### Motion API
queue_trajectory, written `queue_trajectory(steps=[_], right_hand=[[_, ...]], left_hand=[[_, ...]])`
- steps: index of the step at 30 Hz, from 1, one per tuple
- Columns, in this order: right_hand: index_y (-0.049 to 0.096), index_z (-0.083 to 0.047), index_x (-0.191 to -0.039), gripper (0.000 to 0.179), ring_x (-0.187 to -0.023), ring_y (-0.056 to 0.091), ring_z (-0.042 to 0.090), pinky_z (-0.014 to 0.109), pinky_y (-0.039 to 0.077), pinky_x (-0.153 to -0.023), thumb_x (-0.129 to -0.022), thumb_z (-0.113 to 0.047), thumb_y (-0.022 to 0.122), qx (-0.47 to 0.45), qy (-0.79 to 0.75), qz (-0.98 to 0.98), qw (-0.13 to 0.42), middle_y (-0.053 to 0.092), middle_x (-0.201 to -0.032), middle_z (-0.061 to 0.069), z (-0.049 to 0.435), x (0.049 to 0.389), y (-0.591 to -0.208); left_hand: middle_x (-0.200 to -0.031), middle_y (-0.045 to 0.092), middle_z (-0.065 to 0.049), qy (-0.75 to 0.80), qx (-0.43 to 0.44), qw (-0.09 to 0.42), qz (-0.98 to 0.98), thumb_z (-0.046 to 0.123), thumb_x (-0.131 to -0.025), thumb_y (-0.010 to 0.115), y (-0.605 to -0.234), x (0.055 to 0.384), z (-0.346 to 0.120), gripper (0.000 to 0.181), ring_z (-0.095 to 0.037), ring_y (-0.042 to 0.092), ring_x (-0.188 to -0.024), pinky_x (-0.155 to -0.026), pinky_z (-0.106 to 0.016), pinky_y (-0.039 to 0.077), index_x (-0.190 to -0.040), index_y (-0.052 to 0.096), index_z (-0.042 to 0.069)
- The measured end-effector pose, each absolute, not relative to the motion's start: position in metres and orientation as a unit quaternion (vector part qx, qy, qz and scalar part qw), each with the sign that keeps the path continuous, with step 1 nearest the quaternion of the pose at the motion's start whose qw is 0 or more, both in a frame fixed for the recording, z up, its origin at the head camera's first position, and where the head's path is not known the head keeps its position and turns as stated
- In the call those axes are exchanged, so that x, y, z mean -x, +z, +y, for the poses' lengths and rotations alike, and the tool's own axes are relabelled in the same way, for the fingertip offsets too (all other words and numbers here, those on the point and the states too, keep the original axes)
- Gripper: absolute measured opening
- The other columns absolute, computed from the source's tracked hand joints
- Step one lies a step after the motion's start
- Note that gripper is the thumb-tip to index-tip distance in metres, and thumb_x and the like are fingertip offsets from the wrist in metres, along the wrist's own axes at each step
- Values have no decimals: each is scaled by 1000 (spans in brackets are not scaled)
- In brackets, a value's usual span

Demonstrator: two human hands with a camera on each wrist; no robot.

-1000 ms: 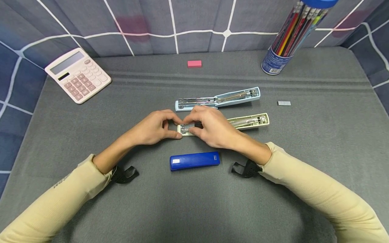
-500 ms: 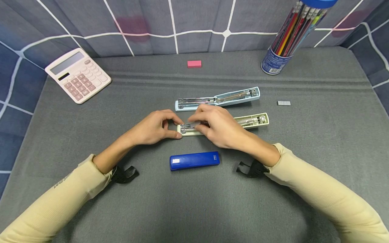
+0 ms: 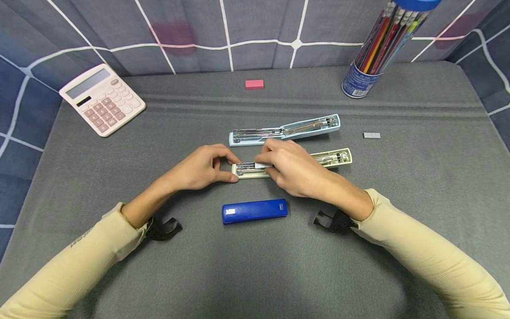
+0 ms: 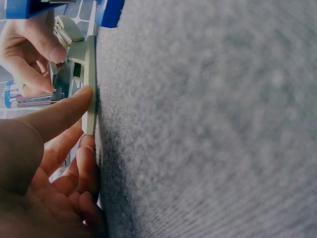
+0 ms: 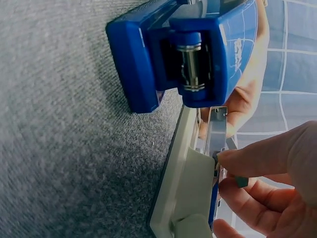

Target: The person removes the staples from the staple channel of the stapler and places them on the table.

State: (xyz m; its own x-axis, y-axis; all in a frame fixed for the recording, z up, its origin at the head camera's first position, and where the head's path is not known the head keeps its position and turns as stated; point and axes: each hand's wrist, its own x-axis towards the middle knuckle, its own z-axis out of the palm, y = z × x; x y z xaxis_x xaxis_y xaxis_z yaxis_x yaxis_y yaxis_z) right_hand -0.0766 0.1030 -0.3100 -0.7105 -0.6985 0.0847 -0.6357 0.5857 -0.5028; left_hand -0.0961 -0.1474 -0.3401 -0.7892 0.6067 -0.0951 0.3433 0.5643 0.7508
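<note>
Has a pink calculator (image 3: 102, 99) far left on the grey surface (image 3: 259, 270). With the left hand (image 3: 203, 168), grips the left end of the unfolded green stapler (image 3: 252, 175), set between a closed blue stapler (image 3: 255, 211), nearer, and an unfolded light-blue stapler (image 3: 308, 128), farther back, with a pink eraser (image 3: 254, 84) behind. With the right hand (image 3: 295, 168), pinches a strip of staples (image 3: 261, 165) over the green stapler's left half; cannot tell whether touching. At right, has a tub (image 3: 360, 82) of pencils (image 3: 384, 44) standing behind a loose second strip (image 3: 372, 135).
</note>
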Motion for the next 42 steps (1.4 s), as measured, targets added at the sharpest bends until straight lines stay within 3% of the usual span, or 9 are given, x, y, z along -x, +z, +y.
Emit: queue_trajectory(steps=[8, 16, 21, 27, 37, 42], right_hand=[[74, -9, -106, 19, -79, 54, 15, 37, 42, -73, -88, -5, 72, 337, -310, 887, 61, 62, -97, 0, 109, 76, -306], [74, -10, -98, 13, -79, 53, 11, 34, 41, -70, -86, -4, 75, 361, -375, 854, 23, 62, -94, -5, 135, 73, -305], [74, -9, -96, 19, -86, 58, 8, 30, 45, -73, -82, 2, 78, 397, -418, 817, 5, 64, -95, -8, 157, 67, -305], [75, -8, -103, 29, -82, 58, 8, 25, 42, -70, -78, 7, 79, 368, -424, 828, -11, 66, -96, -10, 183, 58, -302], [74, -12, -97, 36, -90, 58, 6, 18, 40, -79, -70, 10, 82, 352, -371, 856, -76, 65, -97, -8, 219, 44, -302], [74, -4, -94, 19, -95, 57, 3, 17, 39, -86, -78, 3, 81, 310, -389, 861, -106, 65, -94, 0, 235, 41, -300]], left_hand=[[-99, 65, -1, 378, -275, 176, 866, 15, -78, 86, -340, 97, -148, 31, -15, 50, -66, -61, -28, 40, -105, 73, 8], [-98, 65, -1, 378, -271, 175, 868, 15, -77, 86, -341, 97, -147, 31, -14, 50, -66, -62, -28, 40, -105, 74, 8], [-98, 65, -1, 377, -268, 174, 869, 15, -77, 86, -341, 96, -147, 31, -14, 50, -66, -63, -28, 40, -105, 74, 8], [-96, 64, -1, 377, -266, 174, 870, 15, -77, 86, -340, 95, -147, 31, -14, 50, -66, -63, -28, 40, -105, 74, 8], [-97, 65, -1, 379, -263, 176, 870, 15, -78, 86, -340, 95, -149, 31, -14, 50, -66, -63, -28, 40, -106, 74, 8], [-97, 65, 1, 375, -262, 179, 871, 16, -78, 85, -340, 96, -147, 30, -15, 50, -68, -65, -29, 40, -105, 74, 10]])
